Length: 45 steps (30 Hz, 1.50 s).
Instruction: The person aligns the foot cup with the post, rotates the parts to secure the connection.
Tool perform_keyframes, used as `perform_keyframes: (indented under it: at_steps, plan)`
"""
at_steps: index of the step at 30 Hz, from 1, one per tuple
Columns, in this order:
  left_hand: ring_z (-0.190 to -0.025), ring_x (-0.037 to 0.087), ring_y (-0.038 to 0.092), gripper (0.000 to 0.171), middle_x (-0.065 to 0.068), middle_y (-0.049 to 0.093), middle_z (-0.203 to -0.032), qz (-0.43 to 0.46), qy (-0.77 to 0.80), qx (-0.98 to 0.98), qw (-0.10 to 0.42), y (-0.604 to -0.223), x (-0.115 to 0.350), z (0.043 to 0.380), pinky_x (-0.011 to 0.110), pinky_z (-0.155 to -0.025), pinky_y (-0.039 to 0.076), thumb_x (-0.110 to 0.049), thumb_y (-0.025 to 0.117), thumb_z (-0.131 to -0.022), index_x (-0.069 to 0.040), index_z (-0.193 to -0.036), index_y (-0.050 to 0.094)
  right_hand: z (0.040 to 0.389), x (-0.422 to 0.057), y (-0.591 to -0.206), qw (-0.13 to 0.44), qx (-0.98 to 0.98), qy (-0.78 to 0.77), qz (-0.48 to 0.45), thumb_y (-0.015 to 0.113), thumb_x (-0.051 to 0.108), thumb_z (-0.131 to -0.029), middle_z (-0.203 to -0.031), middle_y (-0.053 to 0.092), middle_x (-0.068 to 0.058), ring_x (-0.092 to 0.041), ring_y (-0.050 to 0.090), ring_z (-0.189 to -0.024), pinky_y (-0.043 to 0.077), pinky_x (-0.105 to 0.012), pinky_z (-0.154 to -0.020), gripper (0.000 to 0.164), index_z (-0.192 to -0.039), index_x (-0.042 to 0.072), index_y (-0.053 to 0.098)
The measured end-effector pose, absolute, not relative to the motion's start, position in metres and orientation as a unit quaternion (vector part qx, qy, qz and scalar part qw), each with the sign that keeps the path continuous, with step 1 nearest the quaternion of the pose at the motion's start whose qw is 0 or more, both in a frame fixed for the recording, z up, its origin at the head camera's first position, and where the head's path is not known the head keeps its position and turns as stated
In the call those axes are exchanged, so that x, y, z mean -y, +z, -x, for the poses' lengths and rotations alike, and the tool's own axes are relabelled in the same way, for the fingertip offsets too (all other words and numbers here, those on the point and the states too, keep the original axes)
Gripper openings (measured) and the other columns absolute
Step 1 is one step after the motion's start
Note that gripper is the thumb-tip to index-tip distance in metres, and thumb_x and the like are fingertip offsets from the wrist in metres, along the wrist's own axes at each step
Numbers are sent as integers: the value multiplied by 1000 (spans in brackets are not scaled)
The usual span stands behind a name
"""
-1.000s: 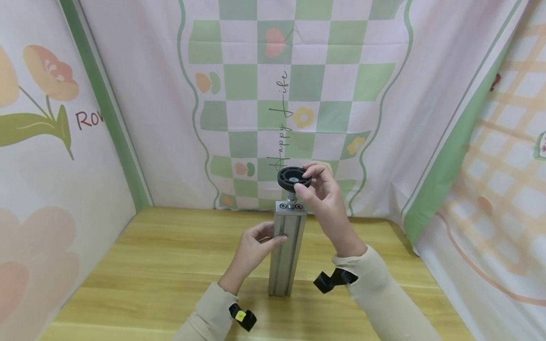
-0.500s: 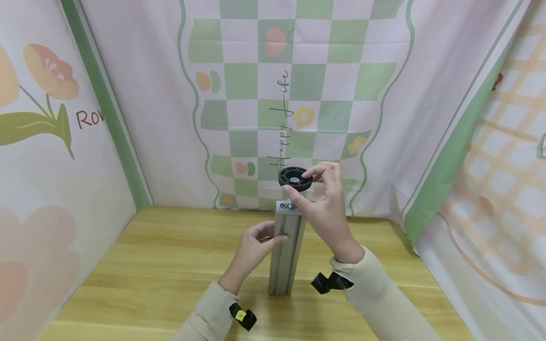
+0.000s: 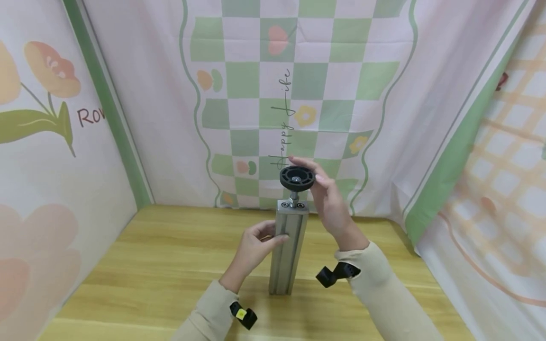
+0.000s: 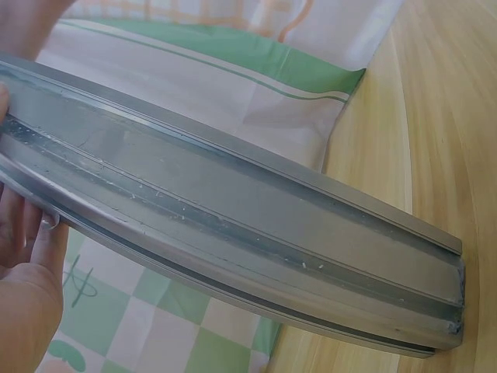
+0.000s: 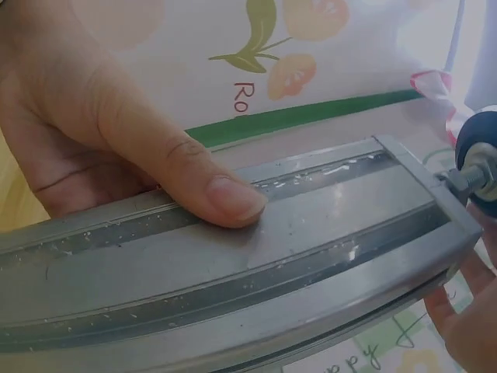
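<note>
An aluminium profile (image 3: 287,251) stands upright on the table, long grooves running down its faces. On its top end plate sits a levelling foot (image 3: 294,186), a black ribbed disc on a metal threaded stem with a nut. My left hand (image 3: 253,248) grips the profile below its top, thumb on the front and fingers behind. In the right wrist view, the left thumb presses on the profile's (image 5: 311,241) face. My right hand (image 3: 330,203) is at the disc's right edge, fingers extended behind and beside the rim; whether they touch it, I cannot tell.
The wooden table (image 3: 170,265) bears the profile. A green-and-white checked cloth (image 3: 277,109) hangs behind, with printed cloth walls at left (image 3: 38,189) and right (image 3: 490,199). Black cameras are strapped at both sleeves.
The right thumb swept left across the disc's front, then came off it; the right fingers loosened to the rim's right and far side. The left hand and profile have stayed put.
</note>
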<state>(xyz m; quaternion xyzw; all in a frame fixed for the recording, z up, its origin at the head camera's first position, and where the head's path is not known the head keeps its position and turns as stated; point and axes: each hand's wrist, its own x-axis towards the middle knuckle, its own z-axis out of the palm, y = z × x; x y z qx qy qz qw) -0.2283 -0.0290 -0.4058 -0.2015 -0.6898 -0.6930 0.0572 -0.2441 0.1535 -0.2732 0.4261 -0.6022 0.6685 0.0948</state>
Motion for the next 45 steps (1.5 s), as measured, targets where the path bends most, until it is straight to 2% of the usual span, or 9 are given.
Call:
perform_keyframes:
  at_steps: [3,8,18,24,29,34,37,42,45]
  plan:
    - [-98,20,67,32,5,72,-103,202,-693,690,56,-406,28,229,31,-89,57,-21,81,-87,-11,-116,72,246,-155,-275,77,588,679,-433,15,20,-106,-149,44,-17,-37,36,-140,20,-50,-118,53,-146,6,47]
    - [-98,20,68,32,5,72,-102,201,-696,687,55,-405,27,228,31,-89,57,-20,81,-87,-9,-116,72,245,-156,-276,67,578,687,-436,17,19,-107,-147,47,-16,-34,41,-137,21,-51,-118,51,-145,4,46]
    - [-97,20,67,30,6,72,-102,202,-696,687,55,-405,28,228,31,-89,57,-19,80,-88,-9,-115,72,246,-154,-276,84,570,689,-438,24,20,-106,-144,47,-21,-36,42,-135,22,-50,-118,45,-138,3,50]
    - [-97,20,67,32,5,72,-102,202,-690,693,59,-406,28,229,30,-88,57,-21,81,-88,-9,-116,72,243,-153,-279,141,579,696,-401,36,13,-100,-138,51,-21,-34,45,-130,29,-40,-115,31,-123,12,57]
    - [-97,21,67,33,6,72,-103,207,-692,689,58,-407,28,229,31,-88,58,-22,81,-87,-10,-117,72,237,-151,-282,198,617,671,-359,47,12,-95,-136,50,-15,-32,51,-117,46,-30,-97,23,-115,8,56]
    - [-98,21,67,33,6,72,-104,210,-695,685,58,-406,29,228,32,-88,58,-20,81,-88,-9,-117,72,230,-147,-280,267,652,619,-347,61,5,-92,-126,45,-9,-28,46,-113,42,-30,-93,20,-108,-5,56]
    - [-99,21,67,33,6,72,-104,210,-695,686,58,-405,29,228,32,-89,57,-20,80,-88,-9,-118,72,218,-140,-271,323,676,569,-338,70,1,-88,-115,44,-10,-24,44,-101,41,-28,-88,19,-102,-6,58]
    - [-99,21,67,32,7,72,-104,211,-697,683,58,-406,29,228,32,-89,57,-18,80,-88,-9,-118,71,201,-130,-259,384,699,512,-319,78,-1,-82,-100,40,-17,-29,36,-84,32,-27,-74,24,-93,-7,58]
    - [-99,21,67,32,7,72,-104,211,-697,682,58,-406,29,228,32,-89,57,-17,80,-88,-8,-117,72,213,-134,-268,402,703,497,-312,82,10,-81,-100,42,-16,-30,35,-83,29,-28,-72,31,-97,-3,59]
